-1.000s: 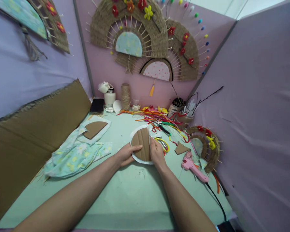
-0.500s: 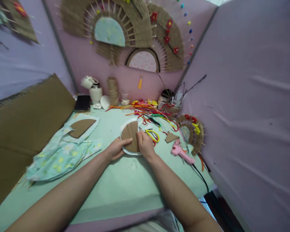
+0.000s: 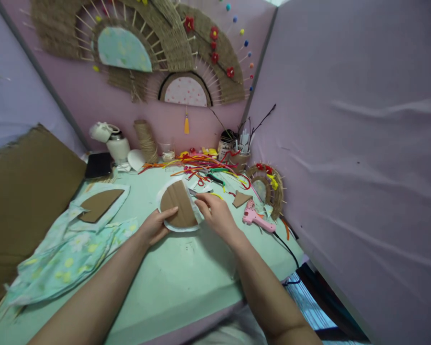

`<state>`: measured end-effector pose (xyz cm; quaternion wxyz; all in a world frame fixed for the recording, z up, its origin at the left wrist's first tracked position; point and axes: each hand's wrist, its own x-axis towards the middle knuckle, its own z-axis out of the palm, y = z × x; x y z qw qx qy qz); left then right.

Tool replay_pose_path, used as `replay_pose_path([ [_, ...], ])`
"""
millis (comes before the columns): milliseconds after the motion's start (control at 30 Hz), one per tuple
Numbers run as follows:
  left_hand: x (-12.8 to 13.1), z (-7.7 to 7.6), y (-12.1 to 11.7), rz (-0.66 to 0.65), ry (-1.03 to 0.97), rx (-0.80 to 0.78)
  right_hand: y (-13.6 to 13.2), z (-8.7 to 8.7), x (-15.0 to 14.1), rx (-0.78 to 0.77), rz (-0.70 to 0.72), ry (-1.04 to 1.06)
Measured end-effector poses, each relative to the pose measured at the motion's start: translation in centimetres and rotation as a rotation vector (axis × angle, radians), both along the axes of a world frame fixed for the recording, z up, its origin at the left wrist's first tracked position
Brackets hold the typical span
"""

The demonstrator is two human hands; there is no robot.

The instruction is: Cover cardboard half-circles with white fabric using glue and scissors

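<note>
My left hand (image 3: 155, 227) grips a brown cardboard half-circle (image 3: 178, 206) at its left side, thumb on top. Pale fabric (image 3: 179, 229) shows as a white rim around the curved side and a strip along the straight side. At that straight side, my right hand (image 3: 215, 211) is closed, its fingertips apparently pinching the fabric edge. Scissors with yellow handles (image 3: 216, 195) lie just behind the right hand, mostly hidden by it.
At left, a second cardboard piece (image 3: 102, 203) lies on floral green fabric (image 3: 70, 258). A pink glue gun (image 3: 257, 219) and a cardboard scrap (image 3: 241, 199) are at right. Pipe cleaners (image 3: 201, 165), pliers (image 3: 215, 179) and a twine spool (image 3: 145, 141) sit behind.
My right hand has moved off the cardboard's face to its straight edge, where a white fabric strip now shows. My left hand keeps its hold. The view has swung right.
</note>
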<state>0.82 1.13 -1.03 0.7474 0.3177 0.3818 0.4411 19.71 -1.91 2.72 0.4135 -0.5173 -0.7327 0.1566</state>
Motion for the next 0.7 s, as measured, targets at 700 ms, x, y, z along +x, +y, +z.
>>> replay_pose_path([
  [700, 0.1, 0.2, -0.4, -0.047, 0.072, -0.076, -5.8, -2.9, 13.3, -0.493, -0.631, -0.573],
])
